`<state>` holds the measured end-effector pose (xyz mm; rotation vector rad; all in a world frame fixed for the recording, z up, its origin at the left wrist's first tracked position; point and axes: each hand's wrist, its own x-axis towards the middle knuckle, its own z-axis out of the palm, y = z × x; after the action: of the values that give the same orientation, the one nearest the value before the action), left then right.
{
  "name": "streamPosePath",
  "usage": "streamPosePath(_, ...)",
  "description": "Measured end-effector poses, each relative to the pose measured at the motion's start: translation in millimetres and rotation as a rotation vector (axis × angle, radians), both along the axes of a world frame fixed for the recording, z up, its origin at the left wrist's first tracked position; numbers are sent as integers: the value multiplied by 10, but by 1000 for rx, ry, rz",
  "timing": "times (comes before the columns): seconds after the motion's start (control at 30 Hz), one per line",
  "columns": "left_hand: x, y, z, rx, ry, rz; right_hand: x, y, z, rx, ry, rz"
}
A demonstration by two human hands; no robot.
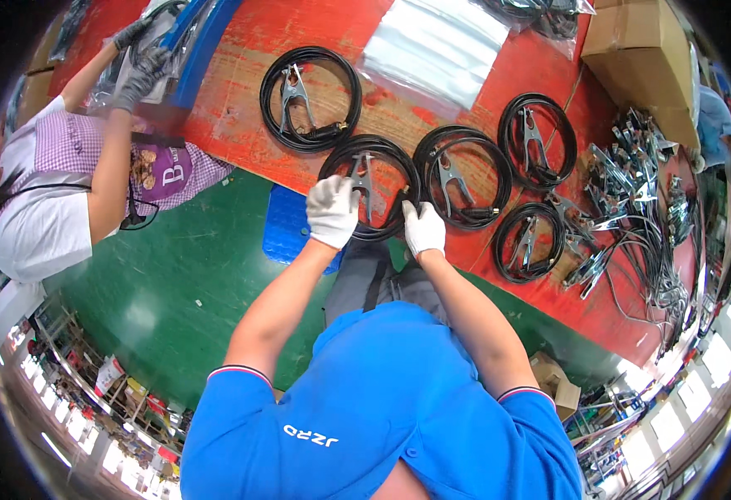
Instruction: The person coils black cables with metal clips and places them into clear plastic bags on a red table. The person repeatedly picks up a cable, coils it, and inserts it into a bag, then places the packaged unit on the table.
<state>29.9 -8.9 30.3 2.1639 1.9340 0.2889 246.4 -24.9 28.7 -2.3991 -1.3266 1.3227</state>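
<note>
Cable coil [403,158] is lying at the red table [224,117]'s near edge, your left hand [332,212] by its clamp [365,173] and right hand [424,229] at its rim, both half-curled, grip unclear, four others [353,96] lying wound, heaped clamps [632,179] apparently remaining.

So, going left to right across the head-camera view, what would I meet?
Person in checked purple apron, white-gloved left hand, white-gloved right hand, lowest round black cable coil, heap of silvery metal clamps.

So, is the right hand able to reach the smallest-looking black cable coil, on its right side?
Probably yes: the gloved right hand is close, and only red tabletop seems to lie between it and that cable coil.
</note>
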Motion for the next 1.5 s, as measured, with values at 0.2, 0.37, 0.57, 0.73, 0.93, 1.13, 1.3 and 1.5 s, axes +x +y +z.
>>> streamPosePath(0.2,-98,-82,-388,35,-128,239,-107,2,130,2,9,-81)
streamPosePath(0.37,-89,3,-549,24,-75,162,-65,-42,-24,46,-51,7)
streamPosePath(0.57,-119,13,-452,-11,-141,107,23,-55,11,-95,-130,311)
streamPosePath(0.73,-265,328,-494,-63,-185,-45,-20,-11,61,-106,-70,305)
streamPosePath(0.93,-195,272,-434,-35,-94,58,52,-45,50,-78,17,276)
streamPosePath(1.13,-61,98,-368,-120,-93,209,53,20,-39,-60,63,253)
streamPosePath(1.3,-382,381,-276,-291,-37,226,-149,213,-49,-65,111,365)
streamPosePath(1.5,-559,855,-276,-265,21,182,-311,586,-70,-53,187,304)
